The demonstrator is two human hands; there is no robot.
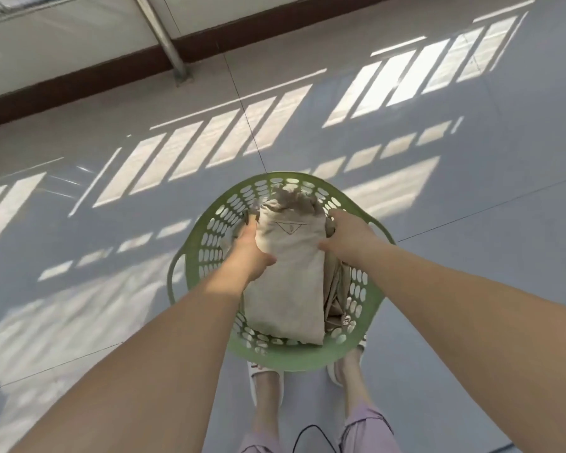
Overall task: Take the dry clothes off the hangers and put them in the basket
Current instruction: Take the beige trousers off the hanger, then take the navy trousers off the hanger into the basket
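A round green plastic basket (209, 243) with oval holes stands on the floor right in front of my feet. Inside it lies a folded beige garment (286, 282), with darker beige cloth bunched behind and beside it. My left hand (250, 253) grips the garment's left edge, thumb on top and fingers down its side. On the right edge my right hand (347, 235) holds it the same way, thumb across the cloth. No hangers are in view.
Grey tiled floor (455, 191) with striped sunlight patches surrounds the basket. A metal pole (167, 37) stands at the far wall by a dark red skirting board. My feet in white slippers (263, 384) stand just behind the basket.
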